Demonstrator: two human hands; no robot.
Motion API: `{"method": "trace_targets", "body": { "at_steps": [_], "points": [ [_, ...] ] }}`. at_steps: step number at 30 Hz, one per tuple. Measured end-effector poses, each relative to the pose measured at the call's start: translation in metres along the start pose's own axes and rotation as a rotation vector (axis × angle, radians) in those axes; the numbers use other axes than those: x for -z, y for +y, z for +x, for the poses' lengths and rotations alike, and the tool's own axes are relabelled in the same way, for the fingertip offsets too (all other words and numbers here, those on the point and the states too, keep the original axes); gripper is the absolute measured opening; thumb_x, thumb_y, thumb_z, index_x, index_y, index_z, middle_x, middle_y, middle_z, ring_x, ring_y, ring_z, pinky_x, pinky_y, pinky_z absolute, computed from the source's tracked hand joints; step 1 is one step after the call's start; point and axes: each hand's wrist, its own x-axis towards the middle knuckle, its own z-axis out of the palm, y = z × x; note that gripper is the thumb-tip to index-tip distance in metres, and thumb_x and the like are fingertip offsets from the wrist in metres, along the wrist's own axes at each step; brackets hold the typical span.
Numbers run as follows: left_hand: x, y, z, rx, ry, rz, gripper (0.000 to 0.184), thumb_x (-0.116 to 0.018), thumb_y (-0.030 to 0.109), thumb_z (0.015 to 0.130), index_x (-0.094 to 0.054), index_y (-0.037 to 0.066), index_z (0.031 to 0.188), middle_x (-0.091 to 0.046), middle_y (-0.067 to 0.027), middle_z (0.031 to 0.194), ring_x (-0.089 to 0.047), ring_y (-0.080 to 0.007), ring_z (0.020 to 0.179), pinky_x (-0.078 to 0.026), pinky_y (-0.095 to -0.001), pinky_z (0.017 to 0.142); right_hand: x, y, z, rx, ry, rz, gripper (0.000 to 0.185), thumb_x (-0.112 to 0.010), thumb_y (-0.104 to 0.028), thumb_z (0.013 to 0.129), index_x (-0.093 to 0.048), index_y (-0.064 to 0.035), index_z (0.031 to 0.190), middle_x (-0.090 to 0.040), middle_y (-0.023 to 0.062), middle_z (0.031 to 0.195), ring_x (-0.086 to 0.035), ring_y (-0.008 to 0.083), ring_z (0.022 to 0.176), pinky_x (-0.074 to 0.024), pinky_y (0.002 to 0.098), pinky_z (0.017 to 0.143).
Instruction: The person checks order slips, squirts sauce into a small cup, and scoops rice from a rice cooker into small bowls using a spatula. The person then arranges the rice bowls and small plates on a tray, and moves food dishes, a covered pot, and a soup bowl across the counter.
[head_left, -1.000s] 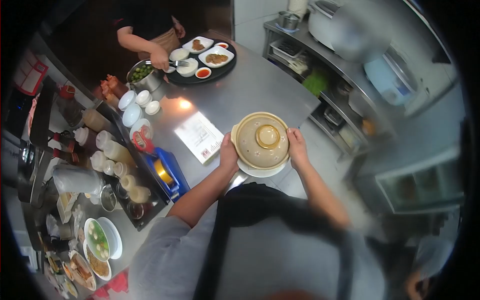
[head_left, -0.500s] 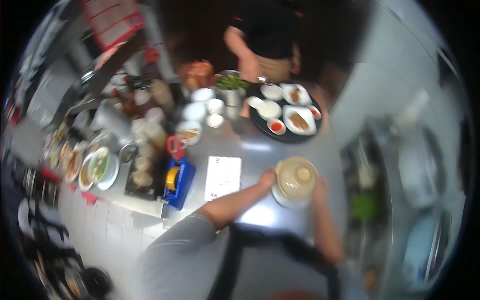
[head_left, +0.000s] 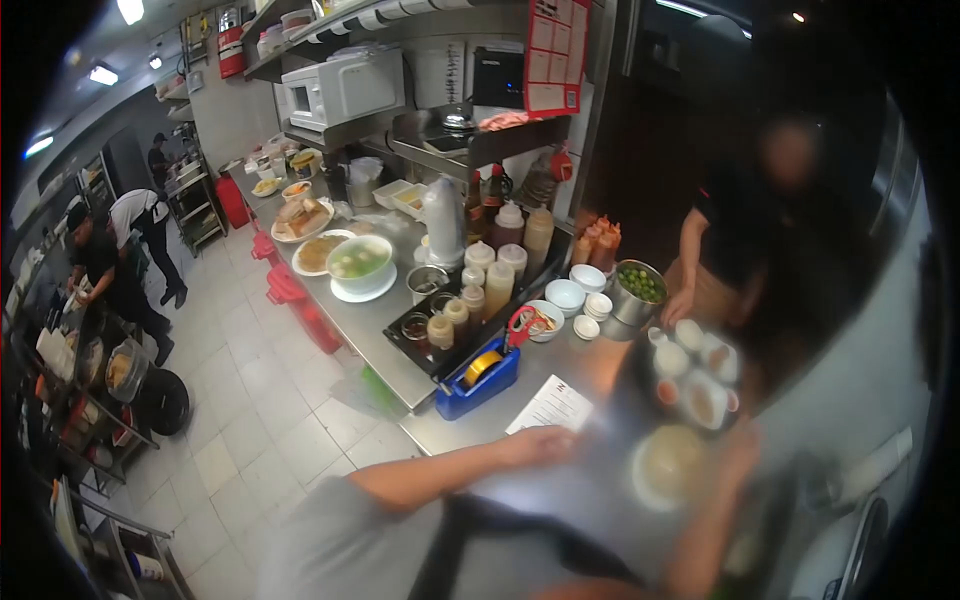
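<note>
My left hand point(head_left: 545, 447) is off the pot, just below a printed paper slip point(head_left: 552, 405) on the steel counter. Its fingers look loosely apart with nothing in them. A beige lidded clay pot point(head_left: 672, 464) stands on a white plate at the counter's right part. Close to the pot's right side is my right hand point(head_left: 738, 450), smeared by motion; whether it touches the pot I cannot tell. Beyond the pot lies a black round tray point(head_left: 652, 372) with white dishes, some holding food and red sauce.
A blue tape dispenser point(head_left: 478, 385) with red scissors point(head_left: 523, 325) stands left of the slip. Behind are sauce bottles point(head_left: 498, 285), white bowls point(head_left: 565, 294) and a metal pot of greens point(head_left: 638, 290). A soup bowl point(head_left: 360, 262) sits farther left. A person point(head_left: 730, 240) stands across the counter.
The view has swung left, showing more kitchen. My left hand has let go of the clay pot and moved left toward the slip. My right hand stays beside the pot, now blurred.
</note>
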Motion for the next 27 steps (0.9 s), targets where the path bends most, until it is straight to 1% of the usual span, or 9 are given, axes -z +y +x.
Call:
{"method": "trace_targets", "body": {
  "at_steps": [2,4,7,12,17,20,24,26,27],
  "points": [
    [0.026,-0.004,-0.072,-0.014,0.18,-0.03,0.044,-0.057,0.002,0.084,-0.046,0.008,0.127,-0.053,-0.0033,0.09,-0.052,-0.0113,0.082,-0.044,-0.0243,0.075,-0.024,-0.146,-0.007,0.057,-0.024,0.287,0.014,-0.056,0.004,0.082,-0.054,-0.0006,0.095,-0.053,0.0085,0.098,-0.052,0.0176,0.091,-0.0422,0.0291,0.085],
    [0.056,-0.02,-0.147,-0.015,0.302,-0.141,0.041,-0.058,0.0,0.082,-0.049,0.004,0.122,-0.054,-0.002,0.083,-0.052,-0.0106,0.077,-0.044,-0.0225,0.072,-0.049,-0.241,-0.02,0.28,-0.049,0.298,0.014,-0.055,0.007,0.082,-0.054,-0.0011,0.093,-0.05,0.0064,0.098,-0.051,0.0153,0.09,-0.0419,0.0268,0.084],
    [0.088,-0.042,-0.26,-0.005,0.627,-0.26,0.034,-0.058,0.0,0.082,-0.053,0.004,0.115,-0.056,-0.0013,0.079,-0.053,-0.0092,0.073,-0.044,-0.0227,0.067,-0.087,-0.376,-0.075,0.53,-0.162,0.418,0.016,-0.056,0.01,0.079,-0.055,-0.0007,0.09,-0.051,0.0066,0.096,-0.052,0.0137,0.088,-0.0424,0.0248,0.081],
    [0.139,-0.087,-0.416,0.074,1.106,-0.108,0.03,-0.055,-0.003,0.078,-0.055,0.001,0.108,-0.058,-0.0029,0.076,-0.053,-0.01,0.066,-0.043,-0.0231,0.061,-0.153,-0.523,-0.162,1.078,-0.363,0.399,0.019,-0.059,0.012,0.071,-0.058,-0.0017,0.084,-0.055,0.0088,0.085,-0.056,0.0194,0.077,-0.0455,0.0272,0.066],
    [0.168,-0.095,-0.501,0.019,1.39,-0.233,0.031,-0.055,-0.004,0.074,-0.054,0.0,0.106,-0.056,-0.0033,0.073,-0.052,-0.0108,0.064,-0.042,-0.0232,0.058,-0.221,-0.602,-0.191,1.41,-0.536,0.324,0.025,-0.061,0.011,0.063,-0.06,-0.003,0.084,-0.055,0.0094,0.084,-0.056,0.0253,0.074,-0.0468,0.0314,0.062],
    [0.184,-0.089,-0.524,0.032,1.496,-0.256,0.031,-0.056,-0.004,0.074,-0.054,-0.001,0.105,-0.055,-0.0033,0.073,-0.051,-0.0106,0.062,-0.041,-0.0224,0.057,-0.252,-0.645,-0.18,1.48,-0.491,0.215,0.022,-0.06,0.009,0.064,-0.06,-0.0041,0.082,-0.056,0.0093,0.084,-0.057,0.0265,0.076,-0.0481,0.0332,0.064],
    [0.216,-0.106,-0.544,-0.089,1.556,-0.29,0.031,-0.058,-0.002,0.074,-0.053,0.0,0.105,-0.054,-0.0021,0.072,-0.05,-0.0099,0.063,-0.04,-0.0215,0.057,-0.298,-0.688,-0.139,1.349,-0.389,0.184,0.018,-0.058,0.009,0.07,-0.06,-0.0034,0.084,-0.057,0.0108,0.085,-0.059,0.0267,0.077,-0.0489,0.032,0.067],
    [0.231,-0.11,-0.554,-0.133,1.568,-0.284,0.031,-0.059,0.001,0.074,-0.053,0.0,0.105,-0.054,-0.0015,0.073,-0.049,-0.0095,0.062,-0.039,-0.0215,0.056,-0.324,-0.704,-0.109,1.303,-0.317,0.177,0.015,-0.06,0.002,0.075,-0.062,-0.0034,0.088,-0.059,0.0088,0.088,-0.061,0.0216,0.078,-0.049,0.0294,0.069],
    [0.24,-0.104,-0.555,-0.153,1.583,-0.29,0.032,-0.06,0.003,0.075,-0.053,0.001,0.106,-0.054,-0.0012,0.073,-0.049,-0.0093,0.062,-0.039,-0.0217,0.056,-0.344,-0.706,-0.089,1.21,-0.324,0.164,0.014,-0.061,-0.004,0.078,-0.063,-0.0054,0.092,-0.061,0.0055,0.089,-0.059,0.0169,0.079,-0.0469,0.0262,0.071]
  ]
}}
